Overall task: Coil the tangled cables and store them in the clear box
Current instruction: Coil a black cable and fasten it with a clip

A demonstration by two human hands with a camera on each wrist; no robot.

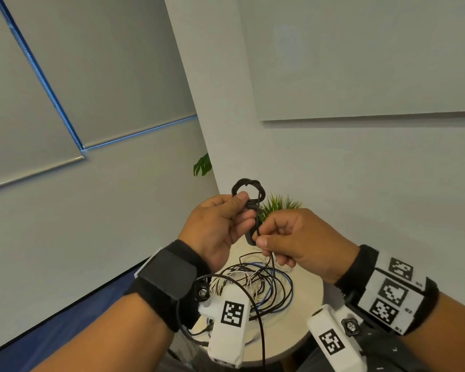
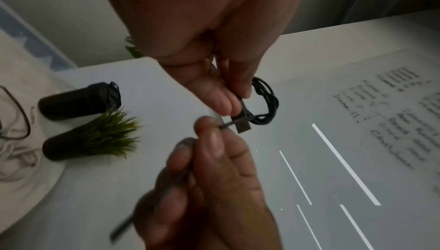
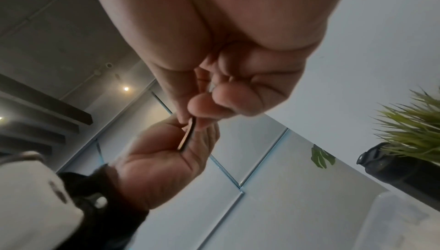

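A small coil of black cable [image 1: 246, 187] is raised above the table, and my left hand [image 1: 243, 205] grips it between thumb and fingers. In the left wrist view the coil [image 2: 264, 101] shows a USB plug [image 2: 243, 126] sticking out below my fingers. My right hand [image 1: 263, 236] pinches the loose black strand [image 1: 258, 224] just under the coil; the strand trails down past my wrist [image 1: 261, 331]. A tangle of black, white and blue cables [image 1: 255, 283] lies on the round table beneath both hands. I cannot make out the clear box for certain.
The round pale table [image 1: 309, 299] stands in a wall corner. A grass-like plant in a dark pot [image 2: 100, 141] and a dark bottle [image 2: 76, 101] stand at its far side. A pale translucent shape [image 3: 395, 220] lies low in the right wrist view.
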